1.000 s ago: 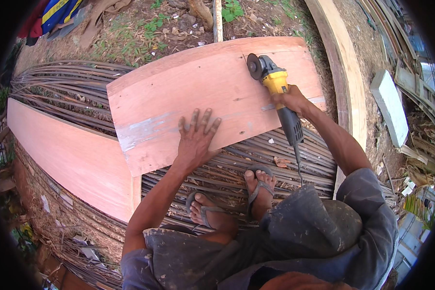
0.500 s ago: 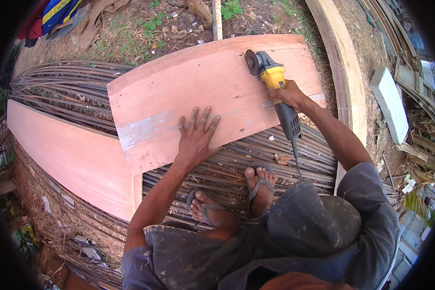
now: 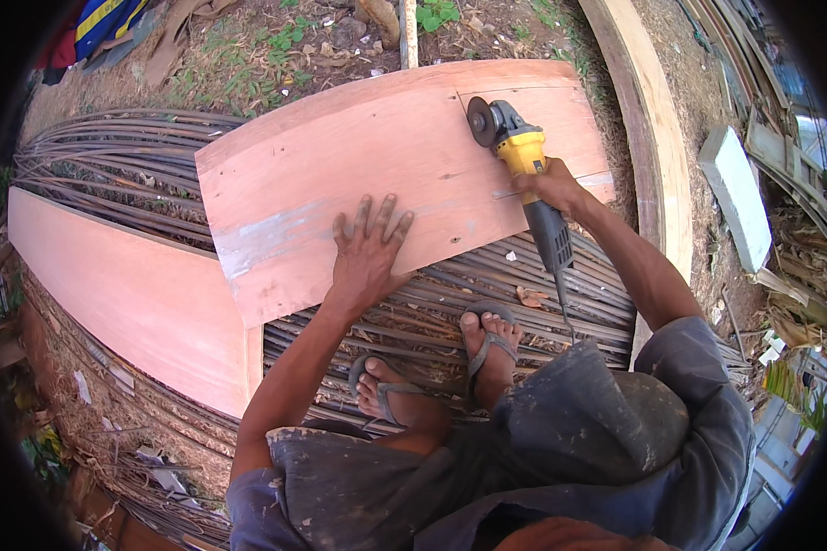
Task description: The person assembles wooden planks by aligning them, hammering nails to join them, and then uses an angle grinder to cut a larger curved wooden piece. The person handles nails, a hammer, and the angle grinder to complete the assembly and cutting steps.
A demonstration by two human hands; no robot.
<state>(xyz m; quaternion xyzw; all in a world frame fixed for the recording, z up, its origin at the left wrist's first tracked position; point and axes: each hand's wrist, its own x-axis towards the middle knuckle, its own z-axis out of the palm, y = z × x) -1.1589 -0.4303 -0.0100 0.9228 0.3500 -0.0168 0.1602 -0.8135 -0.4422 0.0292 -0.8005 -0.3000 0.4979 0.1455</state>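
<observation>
A pinkish plywood sheet (image 3: 340, 156) lies across a bed of metal rods, with grey smears near its left end and dark lines marked or cut at its right end. My left hand (image 3: 368, 253) rests flat on the sheet near its close edge, fingers spread. My right hand (image 3: 551, 186) is wrapped round a yellow and black angle grinder (image 3: 522, 151). Its dark disc (image 3: 480, 120) stands on edge at the line on the sheet's right part; I cannot tell whether it touches the wood. The cord runs from the grinder's back end toward my knee.
A second plywood sheet (image 3: 124, 298) lies at the left, partly under the first. Long rods (image 3: 423, 317) spread beneath my sandalled feet (image 3: 492, 354). A thick timber plank (image 3: 651, 119) runs along the right, beside a white block (image 3: 737, 197). A post (image 3: 408, 37) stands at the far edge.
The whole view has shifted slightly. My left hand stays flat on the sheet, and my right hand keeps the grinder at nearly the same spot.
</observation>
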